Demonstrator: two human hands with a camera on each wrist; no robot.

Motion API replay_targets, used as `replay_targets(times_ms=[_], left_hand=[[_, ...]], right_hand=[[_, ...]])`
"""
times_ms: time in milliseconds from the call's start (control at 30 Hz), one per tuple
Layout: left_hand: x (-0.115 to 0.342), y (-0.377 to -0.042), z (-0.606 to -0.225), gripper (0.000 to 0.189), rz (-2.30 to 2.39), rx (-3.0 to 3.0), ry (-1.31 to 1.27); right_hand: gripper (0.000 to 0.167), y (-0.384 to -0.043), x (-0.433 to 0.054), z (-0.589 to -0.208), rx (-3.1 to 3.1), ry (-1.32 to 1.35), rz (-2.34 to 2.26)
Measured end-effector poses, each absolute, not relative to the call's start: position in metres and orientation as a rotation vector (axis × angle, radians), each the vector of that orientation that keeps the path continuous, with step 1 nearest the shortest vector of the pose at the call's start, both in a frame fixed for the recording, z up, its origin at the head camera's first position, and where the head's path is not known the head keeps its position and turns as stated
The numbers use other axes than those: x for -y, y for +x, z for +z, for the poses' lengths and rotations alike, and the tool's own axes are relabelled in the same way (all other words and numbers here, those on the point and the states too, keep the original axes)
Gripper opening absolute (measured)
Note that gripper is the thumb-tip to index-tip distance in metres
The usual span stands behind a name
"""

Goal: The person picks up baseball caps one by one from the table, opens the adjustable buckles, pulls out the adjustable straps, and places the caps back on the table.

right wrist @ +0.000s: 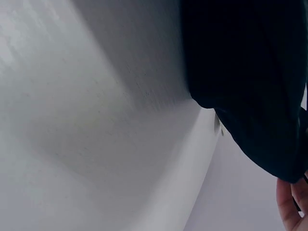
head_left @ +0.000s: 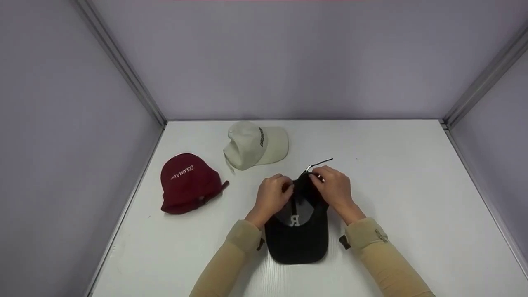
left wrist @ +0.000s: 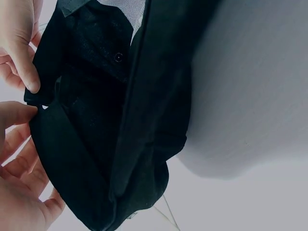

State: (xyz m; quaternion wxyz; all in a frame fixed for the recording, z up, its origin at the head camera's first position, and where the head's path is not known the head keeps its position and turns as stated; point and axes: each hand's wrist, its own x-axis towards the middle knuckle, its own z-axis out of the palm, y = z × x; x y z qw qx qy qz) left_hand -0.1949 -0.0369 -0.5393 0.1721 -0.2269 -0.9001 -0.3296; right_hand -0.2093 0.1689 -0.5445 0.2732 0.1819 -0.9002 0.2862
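Note:
A black baseball cap [head_left: 298, 247] lies with its brim toward me and its open inside facing up, a pale letter R showing upside down. At the back edge of this cap, my left hand [head_left: 273, 196] pinches the band between thumb and fingers. My right hand [head_left: 335, 187] pinches the same edge a little to the right, by the adjusting strap [head_left: 321, 162], whose loose end sticks out behind. In the left wrist view the fingertips of both hands meet close together at the edge of the cap [left wrist: 96, 120]. The right wrist view shows mostly the cap's dark outside [right wrist: 245, 72].
A dark red cap [head_left: 187, 183] sits to the left, its strap pointing right. Behind it and nearer the back wall lies a cream cap [head_left: 247, 144] with its brim to the right. Grey partition walls [head_left: 297, 62] enclose the white table [head_left: 412, 198] at the back and sides.

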Motion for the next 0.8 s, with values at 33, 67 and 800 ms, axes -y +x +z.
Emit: replay_targets(times_ms=[33, 67, 800], left_hand=[[0.0368, -0.1947, -0.5391, 0.005, -0.934, 2.551, -0.643], [0.0366, -0.1950, -0.5393, 0.006, -0.929, 2.546, -0.646], [0.0356, -0.1977, -0.5327, 0.008, -0.857, 2.518, -0.603]], right_hand=[[0.006, -0.2093, -0.1688, -0.5445, 2.427, 0.485, 0.774], [0.006, -0.2094, -0.1685, -0.5448, 2.431, 0.486, 0.775], [0.008, -0.2135, -0.1768, -0.5475, 2.290, 0.410, 0.784]])
